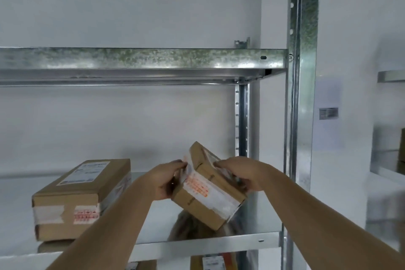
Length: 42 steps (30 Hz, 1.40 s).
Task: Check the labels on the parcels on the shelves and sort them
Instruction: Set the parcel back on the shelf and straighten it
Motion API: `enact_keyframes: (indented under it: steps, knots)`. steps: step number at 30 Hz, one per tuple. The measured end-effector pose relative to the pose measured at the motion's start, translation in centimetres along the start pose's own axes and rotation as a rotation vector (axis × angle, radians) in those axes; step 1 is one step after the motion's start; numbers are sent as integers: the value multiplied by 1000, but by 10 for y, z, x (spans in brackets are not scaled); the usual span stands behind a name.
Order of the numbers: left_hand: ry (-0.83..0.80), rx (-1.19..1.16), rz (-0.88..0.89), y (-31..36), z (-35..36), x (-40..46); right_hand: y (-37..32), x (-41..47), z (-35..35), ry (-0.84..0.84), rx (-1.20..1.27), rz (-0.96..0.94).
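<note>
Parcel held up over the shelf

Both hands, left [163,182] and right [240,176], grip a small taped parcel [208,190], tilted above the metal shelf [197,244]. Fingers curl round its ends. A larger parcel [81,197] lies left

Shelf [219,242] bare between left parcel [81,195] and upright [303,94].

Just one view here, a wide-angle head cam, so nothing overlaps with a second angle. It sits right up close to a metal shelf unit [142,59], facing it nearly level instead of steeply down. The middle shelf [197,245] fills the lower frame, both forearms reach in from the bottom edge, and the edges go blurry.
</note>
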<state>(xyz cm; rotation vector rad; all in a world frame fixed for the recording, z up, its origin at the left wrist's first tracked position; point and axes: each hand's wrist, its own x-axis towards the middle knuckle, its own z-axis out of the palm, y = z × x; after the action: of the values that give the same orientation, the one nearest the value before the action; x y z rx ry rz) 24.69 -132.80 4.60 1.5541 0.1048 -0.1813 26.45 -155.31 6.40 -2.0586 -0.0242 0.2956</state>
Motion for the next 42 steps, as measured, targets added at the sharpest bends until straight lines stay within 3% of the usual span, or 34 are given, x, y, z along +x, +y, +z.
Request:
enact_keyframes:
  steps: [2, 7, 11, 22, 42]
  knots:
    - [64, 117, -22, 5, -6, 6, 1, 2, 5, 36, -30, -58]
    - [-46, 256, -183, 4, -13, 31, 8, 4, 13, 83, -26, -86]
    - [-126, 269, -154, -4, -11, 35, 15, 11, 16, 69, 78, -55]
    - [-146, 115, -94, -20, -10, 42, 26, 25, 21, -121, 278, 86]
    - [-128, 83, -112, -23, -6, 41, 25, 42, 22, -154, 256, 95]
